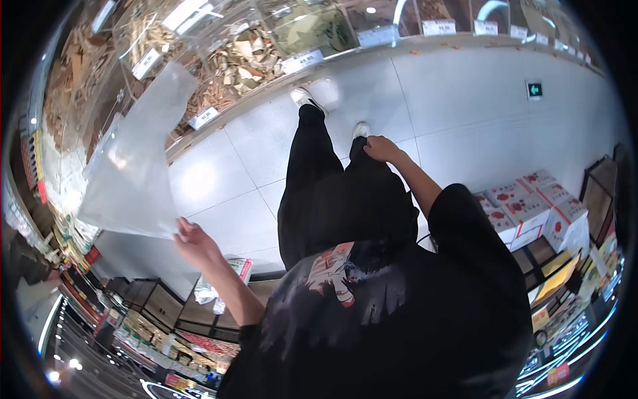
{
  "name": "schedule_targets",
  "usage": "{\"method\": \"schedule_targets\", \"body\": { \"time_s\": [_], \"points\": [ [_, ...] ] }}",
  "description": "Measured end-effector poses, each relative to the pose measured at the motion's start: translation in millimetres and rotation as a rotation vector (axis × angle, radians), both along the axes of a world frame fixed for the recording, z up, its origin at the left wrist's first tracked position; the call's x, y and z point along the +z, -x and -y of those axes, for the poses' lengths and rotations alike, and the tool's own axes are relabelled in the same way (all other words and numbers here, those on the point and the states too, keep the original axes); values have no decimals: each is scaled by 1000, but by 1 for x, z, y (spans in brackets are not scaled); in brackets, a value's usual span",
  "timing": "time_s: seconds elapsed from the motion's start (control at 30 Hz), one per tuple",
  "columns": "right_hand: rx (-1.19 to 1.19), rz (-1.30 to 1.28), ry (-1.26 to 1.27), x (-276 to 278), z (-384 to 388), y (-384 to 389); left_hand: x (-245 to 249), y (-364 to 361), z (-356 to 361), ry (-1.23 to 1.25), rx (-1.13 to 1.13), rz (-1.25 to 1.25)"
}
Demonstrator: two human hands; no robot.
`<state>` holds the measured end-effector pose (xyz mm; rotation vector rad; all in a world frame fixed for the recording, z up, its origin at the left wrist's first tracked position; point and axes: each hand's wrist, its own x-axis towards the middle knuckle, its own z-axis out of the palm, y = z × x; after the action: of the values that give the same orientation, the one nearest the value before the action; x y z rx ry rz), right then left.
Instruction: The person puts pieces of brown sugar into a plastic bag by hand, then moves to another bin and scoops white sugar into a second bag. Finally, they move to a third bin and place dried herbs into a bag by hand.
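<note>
A clear plastic bag hangs spread out at the left, its near end pinched in the fingers of my left hand. Its far end overlaps the front of the dry-goods bins. My right hand is down in front of my dark trouser leg, with its fingers curled in. Nothing shows in it. Ahead of my feet stand clear bins; one holds pale dried chips or slices, another greenish dried leaves. White price tags line their front edge.
Grey floor tiles lie under my shoes, with a green arrow sign set in them. White cartons with red print are stacked at the right. Dark wooden crates and packed shelves stand at the lower left.
</note>
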<state>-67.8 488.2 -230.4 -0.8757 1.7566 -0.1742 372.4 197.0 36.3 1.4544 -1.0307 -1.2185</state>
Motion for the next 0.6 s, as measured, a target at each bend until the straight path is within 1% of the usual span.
{"method": "schedule_targets", "body": {
  "time_s": [0.07, 0.13, 0.2, 0.23, 0.3, 0.37, 0.43, 0.47, 0.5, 0.53, 0.6],
  "points": [
    [-2, -13, -54, -17, -29, -11, -4, 2, -54, -183, 57, 63],
    [-28, -5, -89, -43, -43, -14, -17, 22, -97, -214, 101, 279],
    [-69, 22, -108, -60, -47, -13, -22, 61, -126, -275, 110, 415],
    [-91, 42, -122, -71, -49, -16, -17, 89, -138, -360, 129, 422],
    [-177, 5, -130, -106, -45, -22, -55, 78, -154, -543, -325, 663],
    [-284, -69, -119, -143, -36, -25, -97, 78, -160, -729, -866, 1002],
    [-408, -175, -78, -172, -10, -24, -175, 79, -174, -425, -1055, 965],
    [-389, -188, -56, -203, 2, -23, -215, 82, -174, -268, -1147, 933],
    [-367, -198, -33, -237, 15, -23, -234, 115, -164, -326, -1343, 961],
    [-334, -209, -15, -264, 30, -22, -260, 136, -157, -310, -1470, 970],
    [-295, -229, -21, -316, 66, -13, -315, 160, -149, -224, -1552, 988]
  ]
}}
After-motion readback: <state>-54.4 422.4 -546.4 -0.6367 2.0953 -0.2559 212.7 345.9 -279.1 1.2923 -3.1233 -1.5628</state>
